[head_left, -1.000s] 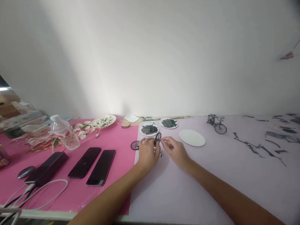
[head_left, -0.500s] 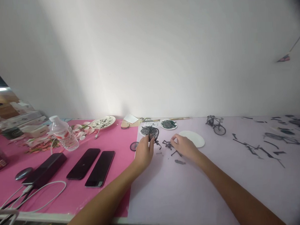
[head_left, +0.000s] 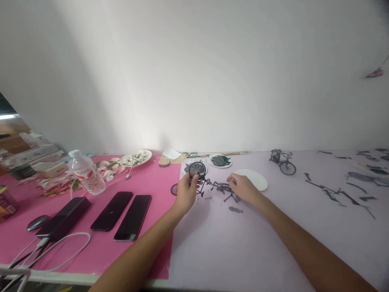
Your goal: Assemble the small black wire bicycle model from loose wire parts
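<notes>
Between its thumb and fingers my left hand [head_left: 186,193] grips a small black model bicycle [head_left: 200,186], its spoked wheel raised in front of a white plate. To the right, my right hand [head_left: 242,187] has its fingers bent down at black model parts [head_left: 222,186] on the pale cover; whether it pinches one of them is hidden. Just below lie a dark forked piece [head_left: 231,198] and a grey flat part [head_left: 235,209]. A loose black wheel [head_left: 174,189] rests left of my left hand, on the pink cover.
Behind my right hand is a white plate [head_left: 259,180]. A finished model bicycle [head_left: 282,162] stands farther right, with flat black parts [head_left: 339,194] beyond it. On the left are two phones [head_left: 133,218], a black power block [head_left: 64,218], a bottle [head_left: 87,173] and cables.
The model in my left hand has turned, so its wheel now faces me and more of its frame shows. My right hand stays near the same parts. The view has shifted slightly.
</notes>
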### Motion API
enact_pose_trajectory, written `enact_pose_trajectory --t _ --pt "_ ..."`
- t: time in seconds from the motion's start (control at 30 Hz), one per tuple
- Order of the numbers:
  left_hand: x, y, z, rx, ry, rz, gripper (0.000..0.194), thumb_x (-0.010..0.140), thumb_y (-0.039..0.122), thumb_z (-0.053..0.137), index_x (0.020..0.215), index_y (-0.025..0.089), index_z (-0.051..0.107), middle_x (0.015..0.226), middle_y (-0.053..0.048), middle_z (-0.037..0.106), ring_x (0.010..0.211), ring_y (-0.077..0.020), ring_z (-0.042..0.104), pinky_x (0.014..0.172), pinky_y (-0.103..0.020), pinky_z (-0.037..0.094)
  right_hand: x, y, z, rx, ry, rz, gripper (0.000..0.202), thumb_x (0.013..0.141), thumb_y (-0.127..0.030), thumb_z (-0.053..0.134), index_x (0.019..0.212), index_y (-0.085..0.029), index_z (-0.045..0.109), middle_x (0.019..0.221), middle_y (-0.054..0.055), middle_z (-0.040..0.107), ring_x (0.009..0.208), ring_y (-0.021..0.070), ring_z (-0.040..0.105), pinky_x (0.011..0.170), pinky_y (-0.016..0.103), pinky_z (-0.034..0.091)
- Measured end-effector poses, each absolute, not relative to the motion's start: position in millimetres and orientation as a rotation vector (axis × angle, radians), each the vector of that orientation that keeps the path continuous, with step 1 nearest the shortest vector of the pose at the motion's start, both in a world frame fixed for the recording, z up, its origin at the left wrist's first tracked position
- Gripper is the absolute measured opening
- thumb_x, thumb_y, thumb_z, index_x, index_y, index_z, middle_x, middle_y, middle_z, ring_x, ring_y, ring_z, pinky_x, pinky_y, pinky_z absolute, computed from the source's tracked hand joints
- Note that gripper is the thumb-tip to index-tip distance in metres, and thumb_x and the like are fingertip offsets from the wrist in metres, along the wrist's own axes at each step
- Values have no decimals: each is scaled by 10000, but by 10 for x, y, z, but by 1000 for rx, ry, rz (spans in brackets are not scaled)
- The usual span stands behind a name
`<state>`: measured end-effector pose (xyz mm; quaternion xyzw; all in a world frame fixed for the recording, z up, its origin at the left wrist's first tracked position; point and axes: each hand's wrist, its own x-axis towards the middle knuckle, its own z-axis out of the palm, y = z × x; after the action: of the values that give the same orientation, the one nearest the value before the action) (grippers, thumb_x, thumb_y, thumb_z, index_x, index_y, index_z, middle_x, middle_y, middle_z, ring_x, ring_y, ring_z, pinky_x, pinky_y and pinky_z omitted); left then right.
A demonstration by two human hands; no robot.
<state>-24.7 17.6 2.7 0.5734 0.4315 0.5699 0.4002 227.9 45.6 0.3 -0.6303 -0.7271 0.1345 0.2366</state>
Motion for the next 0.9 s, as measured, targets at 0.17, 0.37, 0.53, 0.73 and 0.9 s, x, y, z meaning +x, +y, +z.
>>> enact_pose_trajectory --t 0.17,0.37,0.53,0.73,0.9 --pt "-263 261 -1 1175 1052 1429 376 950 495 574 1002 124 599 1018 -125 709 678 -117 651 597 -232 480 2266 443 36 -1658 -1942 367 292 969 -272 418 1058 -170 677 657 -7 619 499 127 557 575 249 372" --pt "-282 251 21 1088 999 1385 376 924 503 607 983 132 584 1011 -124 723 589 -77 548 577 -226 458 2285 460 33 -1656 -1910 441 349 1015 -251 331 1095 -172 662 648 5 629 519 142 593 607 262 411" --pt "-303 265 12 1070 1016 1383 377 904 514 625 970 146 574 970 -98 709 578 -72 529 568 -219 445 2312 497 16 -1636 -1870 453 339 1010 -262 340 1101 -185 657 667 13 653 566 163 612 584 269 415" --pt "-392 341 -43 1086 1044 1393 441 883 594 612 922 155 588 909 -70 680 586 -80 535 589 -232 466 2312 533 -64 -1639 -1920 328 297 974 -285 458 1212 -184 605 849 57 703 838 213 660 724 297 465" --pt "-510 456 -17 1078 1106 1317 400 906 542 600 949 145 596 925 -97 711 570 -84 564 546 -216 447 2289 545 -156 -1599 -2071 174 250 960 -278 509 1153 -177 633 1043 110 702 1137 275 562 893 357 451"
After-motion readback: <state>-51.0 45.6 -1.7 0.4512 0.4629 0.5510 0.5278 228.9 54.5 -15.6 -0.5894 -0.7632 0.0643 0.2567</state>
